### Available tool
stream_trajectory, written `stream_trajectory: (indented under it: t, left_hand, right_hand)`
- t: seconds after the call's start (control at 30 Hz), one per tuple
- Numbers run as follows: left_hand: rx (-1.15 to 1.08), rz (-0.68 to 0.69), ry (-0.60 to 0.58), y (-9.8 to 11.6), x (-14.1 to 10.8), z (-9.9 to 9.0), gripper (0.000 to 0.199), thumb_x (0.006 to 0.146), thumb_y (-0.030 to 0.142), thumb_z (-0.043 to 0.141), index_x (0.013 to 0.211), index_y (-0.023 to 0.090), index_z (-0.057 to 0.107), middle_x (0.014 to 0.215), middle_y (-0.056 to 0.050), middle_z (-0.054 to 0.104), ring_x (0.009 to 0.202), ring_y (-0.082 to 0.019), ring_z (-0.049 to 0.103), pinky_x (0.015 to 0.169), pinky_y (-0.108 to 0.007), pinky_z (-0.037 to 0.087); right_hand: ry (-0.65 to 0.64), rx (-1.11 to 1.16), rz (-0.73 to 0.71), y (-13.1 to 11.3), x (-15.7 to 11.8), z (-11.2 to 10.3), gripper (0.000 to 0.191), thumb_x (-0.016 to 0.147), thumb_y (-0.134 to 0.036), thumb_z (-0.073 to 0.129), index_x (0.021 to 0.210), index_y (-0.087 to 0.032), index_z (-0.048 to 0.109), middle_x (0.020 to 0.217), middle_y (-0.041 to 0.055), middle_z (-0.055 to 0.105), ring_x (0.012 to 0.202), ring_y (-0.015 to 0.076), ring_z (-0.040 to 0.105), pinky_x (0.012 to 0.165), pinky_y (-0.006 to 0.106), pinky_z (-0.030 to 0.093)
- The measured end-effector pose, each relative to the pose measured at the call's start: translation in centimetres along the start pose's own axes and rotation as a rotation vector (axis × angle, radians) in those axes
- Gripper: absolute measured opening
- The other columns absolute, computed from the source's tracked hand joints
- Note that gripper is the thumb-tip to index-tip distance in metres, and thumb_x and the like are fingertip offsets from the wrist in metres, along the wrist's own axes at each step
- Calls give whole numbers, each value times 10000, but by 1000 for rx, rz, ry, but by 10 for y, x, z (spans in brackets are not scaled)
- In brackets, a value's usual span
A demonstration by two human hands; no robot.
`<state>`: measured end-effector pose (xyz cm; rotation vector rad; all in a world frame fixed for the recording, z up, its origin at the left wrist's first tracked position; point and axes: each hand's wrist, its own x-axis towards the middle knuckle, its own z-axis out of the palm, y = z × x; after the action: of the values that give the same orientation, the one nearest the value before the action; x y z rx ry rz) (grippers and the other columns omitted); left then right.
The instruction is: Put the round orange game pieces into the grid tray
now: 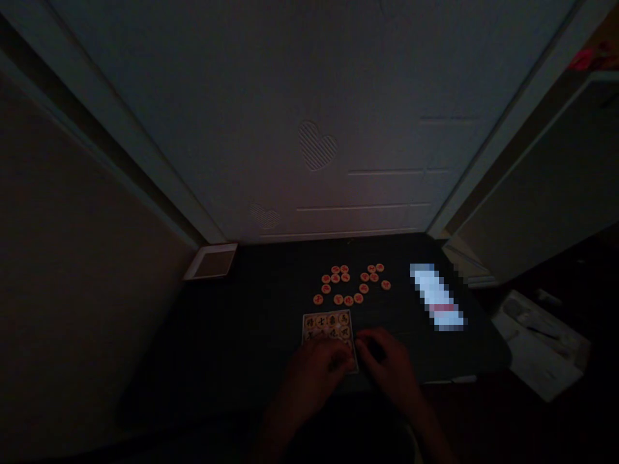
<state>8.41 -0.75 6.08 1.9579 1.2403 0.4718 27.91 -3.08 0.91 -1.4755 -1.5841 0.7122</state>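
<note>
A shallow tray (304, 317) of Chinese chess pieces lies near the table's front edge, with rows of black-lettered pieces (332, 320) in it. My left hand (319, 364) reaches over the tray's lower part, its fingers curled together near the right side and covering some pieces. Just beside the tray's right edge is my right hand (384, 357), fingers bent inward with thumb and forefinger close together. Whatever either hand may hold is lost in the dark. Beyond the tray, several red-lettered chess pieces (349, 300) are scattered loose on the dark table (261, 309).
A blurred bright oblong thing (438, 296) lies at the table's right. An open box or lid (211, 263) sits at the back left corner. Behind the table stands a pale panel (377, 129) with heart patterns. A white container (541, 341) stands lower right.
</note>
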Motion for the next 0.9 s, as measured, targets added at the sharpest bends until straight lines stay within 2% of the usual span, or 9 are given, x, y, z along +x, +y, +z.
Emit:
stream_trajectory:
  t: [0.5,0.7,0.8,0.9]
  left_hand:
    - [97,12,37,0,4,0,130,874,227,679,903,314,772,1000,-6,773,1056,-264,659,957,-412,490]
    - [103,75,15,2,2,0,142,890,201,667,924,302,762,998,-5,770,1064,-260,654,1045,-445,446]
    - [92,118,-5,2,1,-1,134,899,196,657,929,291,748,1009,-5,758,1067,-248,648,1016,-417,470]
    - [91,122,44,-2,-1,-7,123,912,200,636,925,272,735,1012,-17,737,1035,-230,651,957,-381,510]
  right_hand:
    - [-9,-33,-18,1,1,2,167,928,-320,630,1027,-243,740,911,42,756,834,209,709,779,317,557]
    - [-4,-39,-20,0,1,1,164,934,-324,617,1005,-243,742,908,43,756,833,212,710,775,322,553]
    - [2,-33,-19,0,1,1,172,933,-337,620,1013,-248,742,910,44,757,842,216,710,785,328,558]
    - [2,-20,-15,-1,0,1,176,935,-344,619,1010,-248,746,912,47,756,845,217,710,789,328,561]
